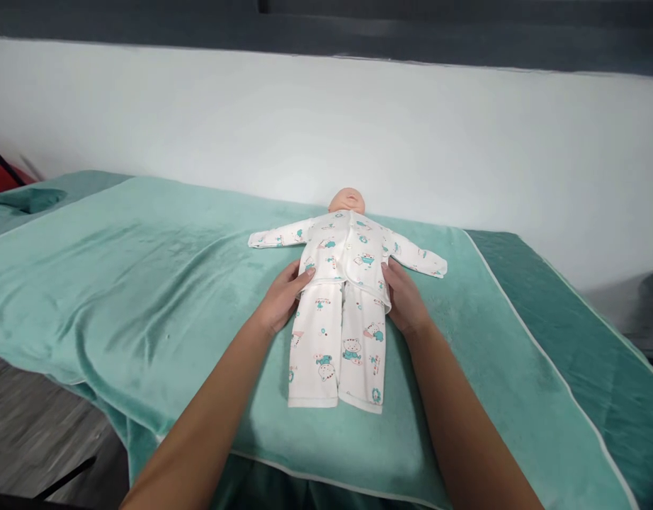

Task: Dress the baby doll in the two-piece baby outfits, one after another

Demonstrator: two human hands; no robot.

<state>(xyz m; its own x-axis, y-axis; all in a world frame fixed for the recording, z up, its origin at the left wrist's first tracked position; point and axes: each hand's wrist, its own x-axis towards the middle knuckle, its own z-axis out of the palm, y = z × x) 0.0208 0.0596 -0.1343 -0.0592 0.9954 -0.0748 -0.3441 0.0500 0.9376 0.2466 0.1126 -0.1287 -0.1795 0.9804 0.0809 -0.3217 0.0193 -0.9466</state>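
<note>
the left hand (285, 294) and right hand (404, 294) hold the two sides of a doll (348, 200) at the waist, thumbs on the hem of its white printed top (340, 244) — fingers tucked in at the sides, mostly hidden. the doll lies on its back on a light green blanket (199, 283), head towards the white wall (199, 127), sleeves spread wide — its printed trousers (316, 347) pointing towards the person, legs slightly apart

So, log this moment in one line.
left hand: gripping white patterned cloth top; right hand: same; pink smooth-headed doll: on green plush blanket
</note>
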